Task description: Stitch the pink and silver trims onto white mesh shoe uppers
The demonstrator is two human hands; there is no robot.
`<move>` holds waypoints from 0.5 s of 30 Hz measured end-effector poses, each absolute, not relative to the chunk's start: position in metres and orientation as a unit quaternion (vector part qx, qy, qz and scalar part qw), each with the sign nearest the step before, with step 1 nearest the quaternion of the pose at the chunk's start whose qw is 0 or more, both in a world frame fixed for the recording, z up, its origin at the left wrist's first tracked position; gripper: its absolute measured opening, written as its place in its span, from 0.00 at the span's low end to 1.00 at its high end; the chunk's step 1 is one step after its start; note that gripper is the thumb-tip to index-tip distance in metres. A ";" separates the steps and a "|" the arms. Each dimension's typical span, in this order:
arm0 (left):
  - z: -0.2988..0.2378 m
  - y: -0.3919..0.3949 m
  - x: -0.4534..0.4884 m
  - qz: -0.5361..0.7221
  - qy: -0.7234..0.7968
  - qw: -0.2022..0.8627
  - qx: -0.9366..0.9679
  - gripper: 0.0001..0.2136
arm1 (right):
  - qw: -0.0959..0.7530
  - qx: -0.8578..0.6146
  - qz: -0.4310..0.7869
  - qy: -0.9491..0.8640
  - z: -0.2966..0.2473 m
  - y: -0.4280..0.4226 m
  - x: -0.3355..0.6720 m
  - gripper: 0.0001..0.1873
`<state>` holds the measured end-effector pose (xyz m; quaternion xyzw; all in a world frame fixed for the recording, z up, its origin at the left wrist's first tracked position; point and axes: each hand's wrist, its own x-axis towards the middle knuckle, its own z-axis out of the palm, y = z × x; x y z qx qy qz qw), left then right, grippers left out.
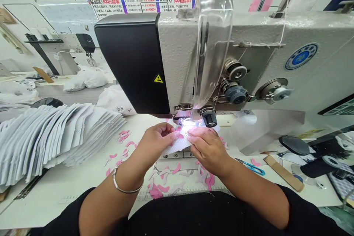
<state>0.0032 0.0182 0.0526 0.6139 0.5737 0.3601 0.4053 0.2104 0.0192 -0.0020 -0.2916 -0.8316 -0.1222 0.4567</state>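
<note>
My left hand (158,138) and my right hand (208,146) both pinch a small white mesh fabric piece (177,146) with a bit of pink on it. They hold it on the bed of the sewing machine (249,55), right under the lit presser foot (184,115). The fingertips of both hands meet at the piece's far edge, close to the needle. A silver bangle (125,184) sits on my left wrist. Most of the piece lies hidden between and under my hands.
A fanned stack of white fabric pieces (55,136) lies at the left. Pink and white cut-outs (166,184) are scattered on the table in front of me. Blue thread snips (251,167) lie at the right, near a cardboard strip (283,172). Another sewing machine (66,48) stands far left.
</note>
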 end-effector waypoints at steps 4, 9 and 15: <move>0.043 0.022 0.004 0.387 0.552 0.420 0.608 0.15 | 0.450 -0.296 -0.119 -0.834 -0.001 0.020 0.210 0.13; 0.042 0.022 0.006 0.390 0.548 0.408 0.617 0.16 | 0.442 -0.299 -0.112 -0.838 -0.001 0.020 0.210 0.14; 0.044 0.022 0.007 0.385 0.557 0.384 0.628 0.14 | 0.436 -0.295 -0.113 -0.842 0.000 0.019 0.212 0.19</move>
